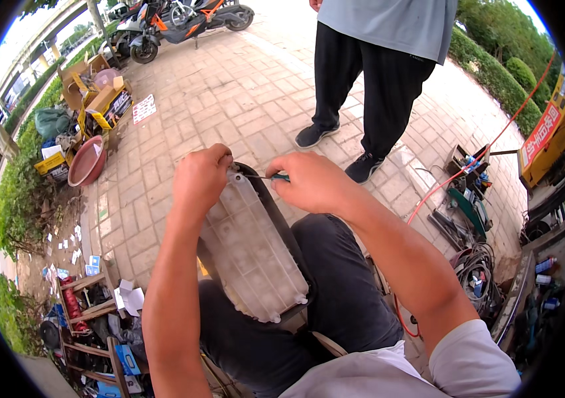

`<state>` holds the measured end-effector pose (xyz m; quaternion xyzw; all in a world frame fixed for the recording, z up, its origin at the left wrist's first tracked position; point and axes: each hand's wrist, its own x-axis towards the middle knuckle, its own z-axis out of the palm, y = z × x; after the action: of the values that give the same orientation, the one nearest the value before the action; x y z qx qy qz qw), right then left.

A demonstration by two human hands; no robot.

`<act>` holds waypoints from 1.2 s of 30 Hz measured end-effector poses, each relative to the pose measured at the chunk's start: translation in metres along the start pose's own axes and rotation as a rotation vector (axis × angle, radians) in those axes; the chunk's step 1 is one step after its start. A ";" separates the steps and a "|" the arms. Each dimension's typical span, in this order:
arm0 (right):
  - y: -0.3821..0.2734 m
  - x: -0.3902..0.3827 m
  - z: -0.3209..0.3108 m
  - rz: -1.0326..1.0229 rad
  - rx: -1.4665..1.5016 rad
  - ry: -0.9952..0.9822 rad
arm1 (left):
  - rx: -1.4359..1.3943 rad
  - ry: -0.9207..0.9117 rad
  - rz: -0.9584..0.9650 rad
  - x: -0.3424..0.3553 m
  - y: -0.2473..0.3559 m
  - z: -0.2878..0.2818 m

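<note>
A long dusty, whitish ribbed plastic panel (256, 245) lies in a black casing (270, 199) across my lap. Its near end rests on my thighs, and the far end tilts up between my hands. At the far left corner my left hand (201, 176) is closed, fingers curled at the casing's edge; its fingertips are partly hidden. My right hand (309, 178) is closed round a small screwdriver (281, 177) with a dark teal handle. The thin shaft points left, toward my left fingers at the far end of the panel.
A person in black trousers (368, 79) stands ahead. To the left are a reddish basin (87, 162), cardboard boxes (107, 99) and a wooden rack (90, 312). A red hose (438, 189), tools (468, 205) and coiled cable (478, 272) lie to the right. Scooters (183, 23) are parked beyond.
</note>
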<state>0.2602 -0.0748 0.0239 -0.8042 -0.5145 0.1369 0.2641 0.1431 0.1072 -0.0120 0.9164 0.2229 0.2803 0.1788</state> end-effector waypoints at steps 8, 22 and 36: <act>0.002 -0.035 0.072 0.029 0.063 0.365 | -0.011 -0.015 -0.024 -0.001 0.007 -0.004; -0.019 -0.034 0.052 0.088 0.162 0.301 | -0.021 0.039 -0.004 -0.008 0.010 0.000; -0.014 -0.035 0.121 0.123 0.191 0.531 | 0.087 0.007 -0.033 -0.008 0.011 0.000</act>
<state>0.1745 -0.0675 -0.0695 -0.8131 -0.3624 -0.0147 0.4553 0.1406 0.0936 -0.0104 0.9186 0.2504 0.2706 0.1426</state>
